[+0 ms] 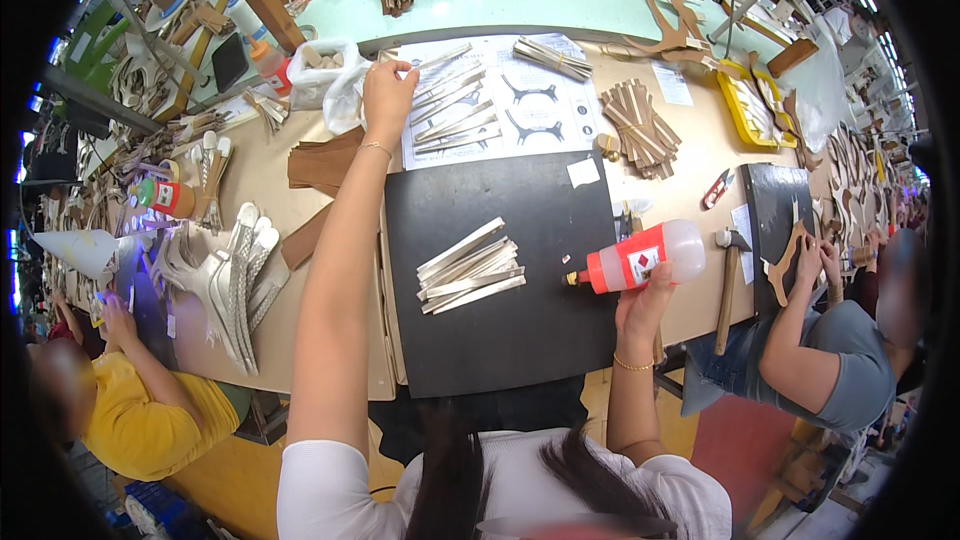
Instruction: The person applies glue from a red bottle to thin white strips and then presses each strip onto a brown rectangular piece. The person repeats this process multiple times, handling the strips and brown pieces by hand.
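Observation:
My right hand [643,312] is wrapped round a squeeze bottle [648,258] with a red band and clear base. The bottle lies tilted sideways, its dark nozzle pointing left over a black mat [480,355]. On that mat rests a loose pile of pale leather-like strips [470,272]. My left arm reaches far forward, and my left hand [388,95] has its fingers pinched at the left edge of a printed sheet [585,105]. Several similar strips [455,115] lie spread on the sheet, one close by my fingertips. What the pinch holds is too small to tell.
Bundled brown strips [640,128], a small red cutter [717,190], a hammer [732,280] and a yellow tray [752,105] lie to the right. Leftward are brown leather pieces [322,168], braided white straps [240,285] and a plastic bag [328,78]. Co-workers sit on both sides.

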### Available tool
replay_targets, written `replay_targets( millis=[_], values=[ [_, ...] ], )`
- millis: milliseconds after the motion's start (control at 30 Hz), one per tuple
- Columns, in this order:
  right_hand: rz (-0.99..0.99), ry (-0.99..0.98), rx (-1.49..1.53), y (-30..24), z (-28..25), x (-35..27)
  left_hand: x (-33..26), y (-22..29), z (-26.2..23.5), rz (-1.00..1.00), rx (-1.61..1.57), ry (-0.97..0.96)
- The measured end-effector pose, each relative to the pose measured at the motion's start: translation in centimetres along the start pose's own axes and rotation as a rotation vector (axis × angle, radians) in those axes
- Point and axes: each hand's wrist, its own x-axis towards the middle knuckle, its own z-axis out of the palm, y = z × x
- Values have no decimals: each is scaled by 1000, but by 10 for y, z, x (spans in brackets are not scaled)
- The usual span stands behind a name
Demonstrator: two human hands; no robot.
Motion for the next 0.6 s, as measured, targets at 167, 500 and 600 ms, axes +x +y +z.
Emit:
replay_targets(
  millis=[167, 500, 600],
  values=[
    [7, 25, 17, -2, 2, 8, -14, 50, -37, 22, -22, 25],
    [5, -63, 43, -2, 30, 1, -165, 263, -249, 865, 8, 396],
    [-26, -83, 53, -6, 38, -8, -182, 299, -245, 635, -20, 517]
  ],
)
